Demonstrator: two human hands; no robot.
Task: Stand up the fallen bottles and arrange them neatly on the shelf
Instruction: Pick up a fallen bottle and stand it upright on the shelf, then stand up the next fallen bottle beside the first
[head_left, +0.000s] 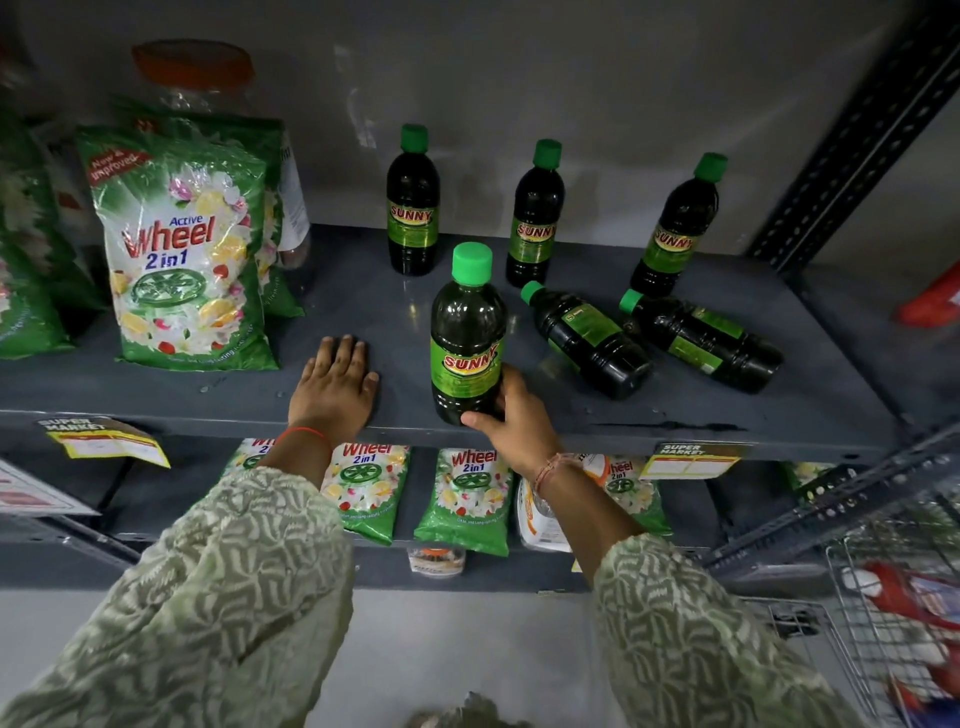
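Note:
On the grey metal shelf (363, 306) stand dark bottles with green caps and "Sunny" labels. Three are upright along the back: one (413, 208), one (535, 218) and one (675, 234). Two lie on their sides at the right, caps pointing left: one (587, 338) and one (701, 340). A further bottle (467, 338) stands upright near the front edge, and my right hand (511, 415) grips its lower part. My left hand (335, 384) lies flat, palm down, on the shelf to the left of it, holding nothing.
Green "Wheel" detergent bags (182, 249) stand at the shelf's left, with a clear jar behind them. More bags (465, 499) fill the shelf below. A perforated upright (857, 130) bounds the right side. A wire basket (893, 623) sits at lower right.

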